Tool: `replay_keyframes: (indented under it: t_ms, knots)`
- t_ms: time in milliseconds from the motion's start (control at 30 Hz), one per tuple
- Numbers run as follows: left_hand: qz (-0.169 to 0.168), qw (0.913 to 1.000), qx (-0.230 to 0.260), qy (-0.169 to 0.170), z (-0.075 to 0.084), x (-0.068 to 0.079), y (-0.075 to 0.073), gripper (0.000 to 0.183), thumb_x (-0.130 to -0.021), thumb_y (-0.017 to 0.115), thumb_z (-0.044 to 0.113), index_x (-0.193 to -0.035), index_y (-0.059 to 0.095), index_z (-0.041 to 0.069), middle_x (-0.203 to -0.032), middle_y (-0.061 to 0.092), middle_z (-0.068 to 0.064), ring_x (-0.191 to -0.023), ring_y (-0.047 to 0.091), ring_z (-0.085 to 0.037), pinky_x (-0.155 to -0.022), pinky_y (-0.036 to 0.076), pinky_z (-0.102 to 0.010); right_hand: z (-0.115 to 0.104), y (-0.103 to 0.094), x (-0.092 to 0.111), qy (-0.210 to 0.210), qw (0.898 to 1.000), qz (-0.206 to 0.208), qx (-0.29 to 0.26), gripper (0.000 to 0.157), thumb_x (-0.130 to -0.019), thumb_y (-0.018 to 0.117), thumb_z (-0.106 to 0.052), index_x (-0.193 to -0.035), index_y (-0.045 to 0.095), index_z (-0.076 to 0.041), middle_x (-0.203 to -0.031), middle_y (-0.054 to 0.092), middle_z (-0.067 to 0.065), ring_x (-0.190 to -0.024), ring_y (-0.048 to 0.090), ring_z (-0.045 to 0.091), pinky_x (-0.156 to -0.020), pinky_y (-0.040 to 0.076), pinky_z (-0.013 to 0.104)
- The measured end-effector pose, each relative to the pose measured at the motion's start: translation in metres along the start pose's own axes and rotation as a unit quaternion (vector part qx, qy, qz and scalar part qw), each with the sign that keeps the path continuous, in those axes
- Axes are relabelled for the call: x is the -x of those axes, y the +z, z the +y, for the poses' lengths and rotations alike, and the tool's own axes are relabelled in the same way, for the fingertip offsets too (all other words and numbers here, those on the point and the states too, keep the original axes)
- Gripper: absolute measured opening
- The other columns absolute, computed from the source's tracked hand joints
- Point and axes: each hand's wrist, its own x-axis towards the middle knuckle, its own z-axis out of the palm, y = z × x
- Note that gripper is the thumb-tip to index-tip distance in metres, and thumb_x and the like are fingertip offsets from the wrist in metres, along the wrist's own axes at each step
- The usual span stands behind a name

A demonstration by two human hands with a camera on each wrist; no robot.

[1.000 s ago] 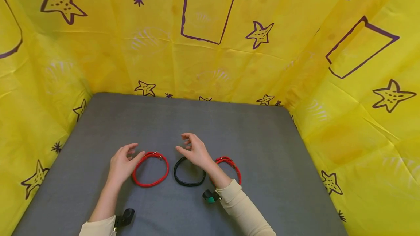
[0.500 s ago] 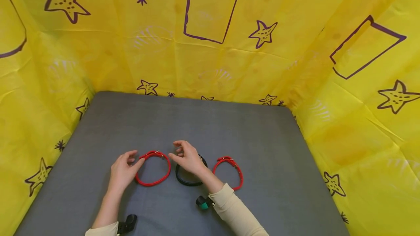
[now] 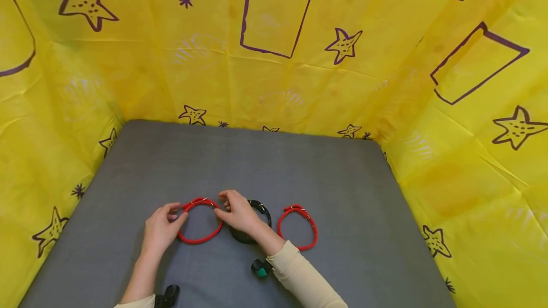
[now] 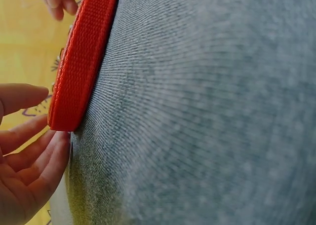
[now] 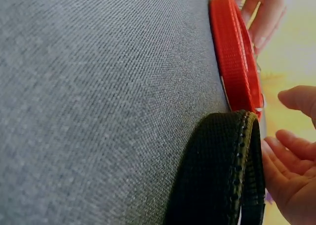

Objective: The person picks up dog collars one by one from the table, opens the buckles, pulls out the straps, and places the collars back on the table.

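On the grey surface lies a red buckled collar, curled into a ring and standing on its edge. My left hand is at its left side; in the left wrist view thumb and fingers lie around the end of the red webbing, and whether they touch it I cannot tell. My right hand reaches over a black collar, partly hiding it, with the thumb close to the red collar's right side. The right wrist view has that thumb and fingers apart, with nothing between them.
A second red collar lies to the right of the black one. Yellow cloth walls with purple drawings enclose the grey tabletop at the back and both sides.
My right hand has moved left and a little nearer, toward the left red collar, uncovering the other red collar. The left hand has shifted slightly nearer and right. The collars stay put.
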Motion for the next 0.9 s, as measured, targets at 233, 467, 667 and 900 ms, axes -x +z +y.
replay_keyframes:
  t_ms: [233, 467, 667, 900]
  knots:
    - [0.002, 1.0000, 0.008, 0.001, -0.003, 0.001, 0.002, 0.031, -0.086, 0.072, 0.010, -0.114, 0.066, -0.002, -0.096, 0.070, -0.014, -0.087, 0.066, -0.030, -0.072, 0.050, -0.034, -0.002, 0.006, -0.004, -0.026, 0.997, -0.015, 0.078, 0.032, -0.088, 0.071, -0.016, -0.118, 0.062, -0.006, -0.099, 0.061, 0.001, -0.084, 0.056, 0.004, -0.074, 0.045, 0.010]
    - [0.003, 0.9999, 0.009, 0.005, -0.004, 0.001, 0.002, 0.033, -0.084, 0.074, 0.007, -0.114, 0.066, -0.002, -0.093, 0.070, -0.014, -0.086, 0.067, -0.030, -0.070, 0.050, -0.032, 0.000, 0.013, -0.008, -0.046, 0.993, -0.008, 0.108, 0.026, -0.086, 0.071, -0.010, -0.111, 0.065, -0.008, -0.089, 0.059, -0.003, -0.078, 0.053, 0.001, -0.069, 0.042, 0.007]
    - [0.000, 1.0000, 0.004, 0.000, -0.004, 0.001, 0.003, 0.034, -0.084, 0.073, 0.007, -0.115, 0.065, -0.002, -0.093, 0.070, -0.014, -0.086, 0.066, -0.031, -0.073, 0.050, -0.036, 0.000, 0.012, -0.009, -0.057, 0.993, 0.000, 0.103, 0.023, -0.085, 0.070, -0.005, -0.108, 0.067, -0.006, -0.085, 0.059, -0.003, -0.074, 0.053, 0.001, -0.065, 0.042, 0.007]
    - [0.012, 0.9999, 0.006, 0.010, -0.002, 0.000, 0.004, 0.032, -0.083, 0.075, 0.007, -0.114, 0.067, 0.000, -0.090, 0.071, -0.010, -0.084, 0.067, -0.028, -0.069, 0.049, -0.029, 0.002, 0.009, -0.007, -0.080, 0.992, 0.030, 0.091, 0.023, -0.084, 0.070, -0.003, -0.106, 0.068, -0.007, -0.084, 0.062, -0.001, -0.072, 0.054, 0.000, -0.065, 0.042, 0.005]
